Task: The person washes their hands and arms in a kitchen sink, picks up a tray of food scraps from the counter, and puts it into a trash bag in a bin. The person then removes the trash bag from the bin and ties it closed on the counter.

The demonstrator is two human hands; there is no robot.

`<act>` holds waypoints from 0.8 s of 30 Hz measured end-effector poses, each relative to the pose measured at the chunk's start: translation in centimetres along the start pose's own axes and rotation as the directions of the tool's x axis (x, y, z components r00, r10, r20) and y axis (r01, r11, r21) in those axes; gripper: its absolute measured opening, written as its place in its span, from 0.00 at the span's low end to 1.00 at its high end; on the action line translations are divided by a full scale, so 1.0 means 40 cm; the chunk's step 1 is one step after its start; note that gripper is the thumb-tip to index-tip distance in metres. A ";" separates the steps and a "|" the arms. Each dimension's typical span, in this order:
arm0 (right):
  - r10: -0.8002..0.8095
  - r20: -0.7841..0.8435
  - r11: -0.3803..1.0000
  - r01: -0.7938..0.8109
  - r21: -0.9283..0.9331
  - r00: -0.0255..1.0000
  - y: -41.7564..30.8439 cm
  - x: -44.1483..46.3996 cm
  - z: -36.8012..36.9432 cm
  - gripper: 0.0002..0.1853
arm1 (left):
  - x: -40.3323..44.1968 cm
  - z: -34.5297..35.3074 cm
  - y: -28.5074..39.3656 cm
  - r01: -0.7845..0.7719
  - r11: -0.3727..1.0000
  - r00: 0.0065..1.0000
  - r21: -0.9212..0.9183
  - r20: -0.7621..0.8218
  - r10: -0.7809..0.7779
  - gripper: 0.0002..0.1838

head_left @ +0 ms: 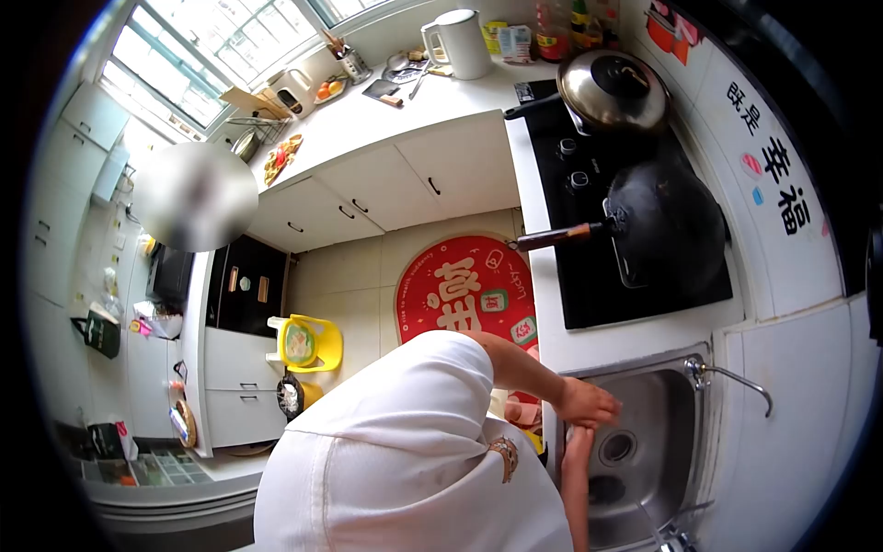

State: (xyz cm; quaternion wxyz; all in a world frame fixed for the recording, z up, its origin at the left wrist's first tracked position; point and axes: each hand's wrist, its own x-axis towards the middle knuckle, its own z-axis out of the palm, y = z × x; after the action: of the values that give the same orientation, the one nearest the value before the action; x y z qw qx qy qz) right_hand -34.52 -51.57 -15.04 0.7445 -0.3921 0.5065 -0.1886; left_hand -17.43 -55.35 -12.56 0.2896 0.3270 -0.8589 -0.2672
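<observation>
My left hand (589,402) lies across my right hand (580,436) over the near side of the steel sink (670,396). The left fingers look stretched out and a little blurred, and no object shows in them. Most of my right hand, its fingers included, is hidden under the left one. Below the hands, the round drain (617,448) is visible in the basin. A curved spout (745,374) rises at the sink's upper right corner, and a metal tap (674,535) stands at its lower end.
Beside the sink, a black wok (667,225) sits on the black hob (589,294), its handle jutting past the counter edge. Behind it stands a lidded pan (614,90). A white kettle (463,44) is on the far counter. A yellow stool (317,343) and red mat (441,285) are on the floor.
</observation>
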 end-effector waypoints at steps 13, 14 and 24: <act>0.101 0.119 0.920 -0.047 -0.389 0.988 -0.017 -0.153 -0.149 0.18 | 0.015 0.007 0.014 0.158 0.974 0.971 0.163 0.154 -0.183 0.26; 0.076 0.122 0.912 -0.019 -0.410 0.990 0.025 -0.179 -0.199 0.16 | 0.015 0.009 0.011 0.171 0.962 0.944 0.215 0.245 -0.222 0.24; 0.274 -0.023 0.523 -0.169 -0.836 0.961 0.119 -0.438 -0.519 0.15 | 0.017 0.050 -0.001 0.150 0.935 0.929 0.322 0.278 -0.245 0.21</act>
State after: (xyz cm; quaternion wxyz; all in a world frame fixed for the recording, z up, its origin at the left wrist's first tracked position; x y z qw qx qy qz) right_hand -61.09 -44.89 -11.82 0.5156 -0.6385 0.5384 0.1913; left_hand -19.18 -55.32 -13.74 0.0686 0.4054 -0.8863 -0.2129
